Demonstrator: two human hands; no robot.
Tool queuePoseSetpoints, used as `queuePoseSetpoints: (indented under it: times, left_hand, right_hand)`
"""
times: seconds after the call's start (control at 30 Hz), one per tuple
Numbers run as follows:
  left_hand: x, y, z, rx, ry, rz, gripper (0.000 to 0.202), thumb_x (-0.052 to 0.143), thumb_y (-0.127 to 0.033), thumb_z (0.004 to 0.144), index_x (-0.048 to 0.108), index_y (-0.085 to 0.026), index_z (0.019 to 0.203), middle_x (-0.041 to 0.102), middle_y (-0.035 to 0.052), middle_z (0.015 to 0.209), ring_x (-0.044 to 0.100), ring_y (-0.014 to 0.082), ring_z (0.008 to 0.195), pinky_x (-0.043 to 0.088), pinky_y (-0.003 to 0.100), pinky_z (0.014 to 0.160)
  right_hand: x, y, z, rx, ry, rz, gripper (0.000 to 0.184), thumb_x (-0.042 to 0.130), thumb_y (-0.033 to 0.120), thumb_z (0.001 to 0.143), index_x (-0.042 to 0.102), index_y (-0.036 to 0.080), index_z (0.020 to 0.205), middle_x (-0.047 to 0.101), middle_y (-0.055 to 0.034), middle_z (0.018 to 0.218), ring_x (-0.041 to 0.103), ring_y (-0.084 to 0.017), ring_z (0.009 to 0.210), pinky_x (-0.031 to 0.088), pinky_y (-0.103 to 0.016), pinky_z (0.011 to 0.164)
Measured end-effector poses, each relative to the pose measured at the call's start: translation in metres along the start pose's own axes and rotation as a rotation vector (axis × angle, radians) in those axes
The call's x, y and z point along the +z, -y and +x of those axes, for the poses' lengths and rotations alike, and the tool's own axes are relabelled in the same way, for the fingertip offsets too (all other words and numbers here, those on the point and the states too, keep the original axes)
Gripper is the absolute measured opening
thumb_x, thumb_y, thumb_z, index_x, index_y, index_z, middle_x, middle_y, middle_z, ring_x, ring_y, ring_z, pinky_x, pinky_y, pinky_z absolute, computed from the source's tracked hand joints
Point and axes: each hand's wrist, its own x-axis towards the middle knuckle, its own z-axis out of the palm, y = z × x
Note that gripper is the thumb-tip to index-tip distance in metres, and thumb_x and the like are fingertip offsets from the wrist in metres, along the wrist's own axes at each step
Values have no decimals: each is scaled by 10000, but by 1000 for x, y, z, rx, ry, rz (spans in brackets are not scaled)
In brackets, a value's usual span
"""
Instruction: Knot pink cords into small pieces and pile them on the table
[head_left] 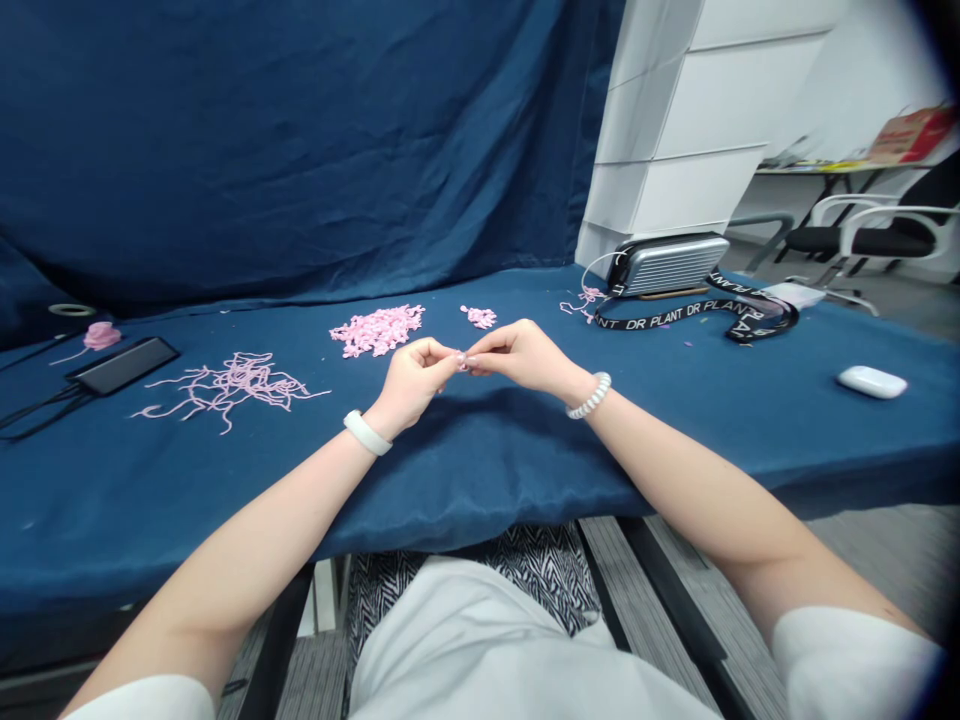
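1. Taking the large pink heap (377,331) as the landmark, the person's two hands meet to its right and nearer the body, over the blue cloth (517,460).
2. The left hand (415,378) has thumb and forefinger brought together in a pinch, on what appears to be a small pink piece (461,361) at the fingertips.
3. The right hand (527,357) pinches the same spot from the other side, its thumb and forefinger nearly closed; the piece is mostly covered, so its shape cannot be told.
4. Just right of the heap lies a small pink cluster (480,317); to the heap's left and nearer the person, pink strands (247,382) lie loosely tangled.
5. The step in hand looks like fine two-handed fingertip work on that one piece.
6. The next move would seem to call for one pinch holding steady while the other makes small, careful adjustments, since so little of the piece is exposed.
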Motion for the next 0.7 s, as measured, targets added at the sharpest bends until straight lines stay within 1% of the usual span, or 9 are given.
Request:
queuePoseSetpoints:
  times: [0.07, 0.17, 0.27, 0.4, 0.6, 0.7]
  left_hand:
    - [-1, 1, 0, 18, 15, 34, 195, 702, -308, 686, 581, -157, 660, 542, -27, 510, 418, 65, 426, 310, 196, 425]
    - [-2, 2, -1, 40, 34, 103, 188, 687, -316, 711, 601, -153, 673, 516, -30, 482, 413, 68, 429, 302, 193, 423]
    - [-3, 3, -1, 48, 43, 146, 187, 680, -320, 718, 614, -148, 683, 528, -22, 493, 428, 73, 436, 322, 195, 424]
    - [-3, 2, -1, 37, 47, 154, 192, 681, -326, 714, 624, -145, 685, 569, -8, 530, 458, 75, 441, 355, 193, 428]
    - [-3, -2, -2, -31, 75, 156, 198, 697, -323, 693, 641, -134, 691, 600, 7, 560, 497, 75, 449, 413, 194, 446]
    - [-4, -4, -2, -77, 90, 162, 194, 698, -315, 685, 639, -131, 680, 610, 15, 556, 525, 84, 456, 446, 201, 462]
  right_hand:
    - [-1, 1, 0, -11, -3, -45, 240, 651, 354, 753, 747, 148, 829, 727, -54, 725, 649, -156, 646, 468, -236, 571]
    - [0, 3, -1, -54, -29, -169, 178, 664, 305, 750, 754, 160, 800, 733, -44, 724, 646, -148, 641, 455, -236, 590]
    - [1, 4, -2, -116, -50, -282, 138, 660, 264, 760, 755, 164, 771, 736, -36, 721, 646, -135, 628, 440, -229, 603]
    - [2, 5, -3, -150, -45, -344, 129, 642, 239, 782, 750, 170, 769, 741, -30, 738, 656, -128, 647, 434, -215, 622]
    - [2, 4, -3, -201, 27, -488, 144, 581, 197, 831, 713, 140, 822, 733, -57, 811, 657, -144, 730, 426, -228, 689]
    - [6, 3, -4, -174, 60, -587, 135, 546, 194, 858, 639, 123, 924, 702, -77, 866, 639, -166, 788, 412, -241, 690]
